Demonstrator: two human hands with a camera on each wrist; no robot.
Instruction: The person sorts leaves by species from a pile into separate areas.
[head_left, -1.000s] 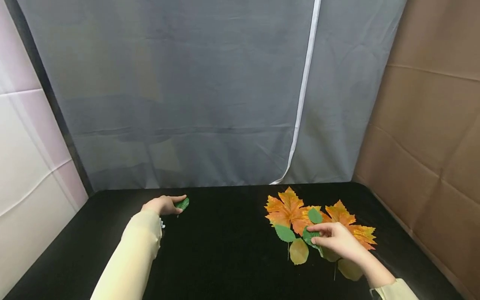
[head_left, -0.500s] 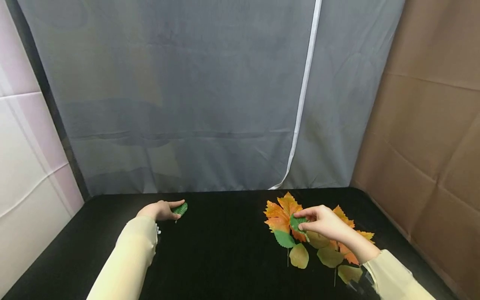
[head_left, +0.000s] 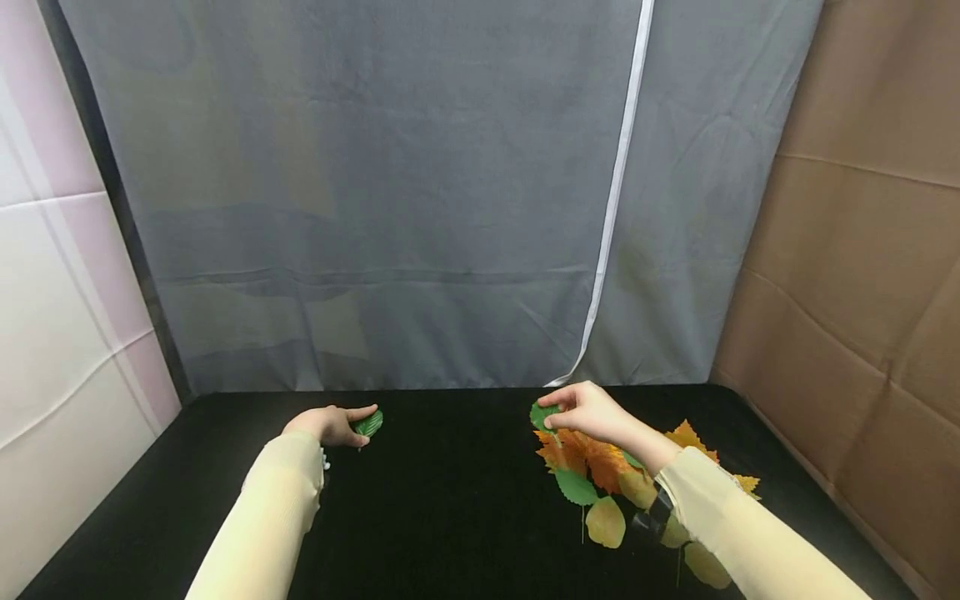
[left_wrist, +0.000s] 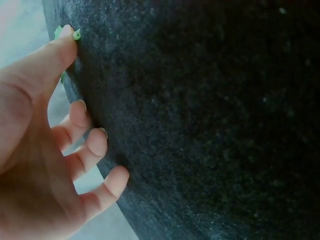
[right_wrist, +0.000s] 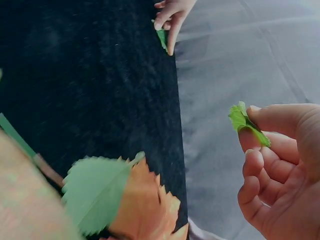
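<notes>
Right grip (head_left: 588,408) pinches green leaf (head_left: 541,414) at fingertips.

Backdrop is a big grey fabric sheet (head_left: 390,192), a bit wrinkled, hanging straight behind the black counter (head_left: 450,517). A thin white strip (head_left: 618,179) runs down it, bending left near the bottom. On the left there's a pale pinkish-white panel (head_left: 52,292) with a dark post (head_left: 127,225) at the corner. The right side is brown creased cardboard-looking paper (head_left: 862,267). Light is soft and even, the counter top matte and slightly speckled.
</notes>
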